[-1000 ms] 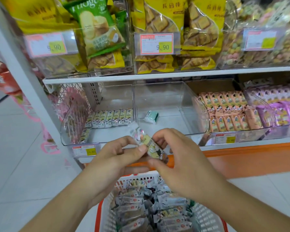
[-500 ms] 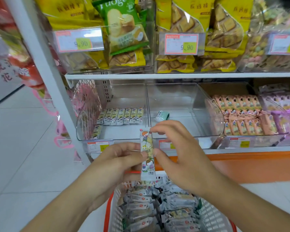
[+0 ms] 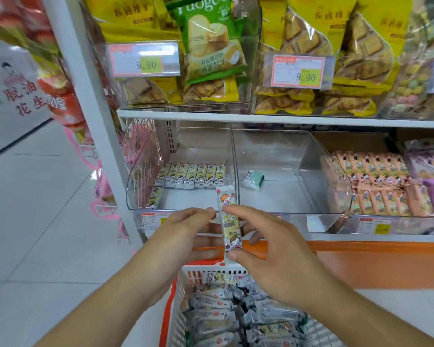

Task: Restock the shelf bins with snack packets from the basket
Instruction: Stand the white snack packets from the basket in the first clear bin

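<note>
Change: since a second ago the snack packet (image 3: 229,221) has turned from tilted to upright.
Right hand (image 3: 268,254): fingers pinch the packet top and bottom.
Left hand (image 3: 183,234): fingertips touch its left edge; grip unclear.
Location: above the basket (image 3: 171,309), before the left shelf bin (image 3: 186,181).
Handling: probably light, crinkly, slippery; hold by the ends.

left hand (image 3: 186,231): bare, no glove, no ring | right hand (image 3: 273,256): bare too, short trimmed nails on the fingers (image 3: 232,210) | wrists: no watch, no band | forearms: uncovered right to the frame edge, no sleeve showing
</note>
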Available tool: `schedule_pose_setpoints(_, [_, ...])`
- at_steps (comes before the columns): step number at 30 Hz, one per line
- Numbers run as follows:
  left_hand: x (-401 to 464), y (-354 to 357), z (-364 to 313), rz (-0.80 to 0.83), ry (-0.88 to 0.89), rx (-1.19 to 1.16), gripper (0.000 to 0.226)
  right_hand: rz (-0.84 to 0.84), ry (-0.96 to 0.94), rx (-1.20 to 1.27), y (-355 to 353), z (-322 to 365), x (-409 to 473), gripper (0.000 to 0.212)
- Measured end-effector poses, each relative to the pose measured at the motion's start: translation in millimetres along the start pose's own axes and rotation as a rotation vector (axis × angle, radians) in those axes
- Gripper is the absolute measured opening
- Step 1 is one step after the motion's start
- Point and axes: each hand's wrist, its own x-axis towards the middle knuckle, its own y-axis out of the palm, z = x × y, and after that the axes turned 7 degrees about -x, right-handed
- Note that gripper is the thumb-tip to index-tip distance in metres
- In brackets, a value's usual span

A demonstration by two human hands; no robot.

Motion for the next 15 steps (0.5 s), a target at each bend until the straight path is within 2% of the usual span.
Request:
schedule_pose_setpoints(1, [2.2,-2.6,-2.3,-0.054,0.048,0.117,0.019,0.001,0.012,-0.003,0.0,-0.4,1.0,0.073])
schedule_pose_setpoints(3, [10.1,-17.1,-9.5,-0.14,0.228,0.539,0.015,0.0,0.034,-0.002,-0.1,-1.7,3.0,0.072])
schedule_pose_setpoints(5, [18.9,-37.2,-19.8,-0.169,0.383,0.935,0.023,0.009,0.041,-0.005,0.6,-0.5,5.8,0.071])
schedule_pose_setpoints(6, [23.8,-47.6,-24.0,-0.175,0.415,1.035,0.03,0.021,0.045,-0.014,2.2,-0.4,8.6,0.07])
schedule_pose_setpoints(8, [33.1,-67.7,-29.1,-0.192,0.386,1.102,0.047,0.032,0.044,-0.004,6.3,3.5,18.0,0.069])
schedule_pose_setpoints(10, [36.0,-81.0,-30.9,-0.195,0.278,1.093,0.057,0.013,0.025,-0.006,12.1,5.7,35.3,0.065])
schedule_pose_setpoints(15, [42.3,-107.4,-29.1,-0.195,0.198,0.795,0.067,0.041,0.016,-0.013,34.8,20.4,114.8,0.059])
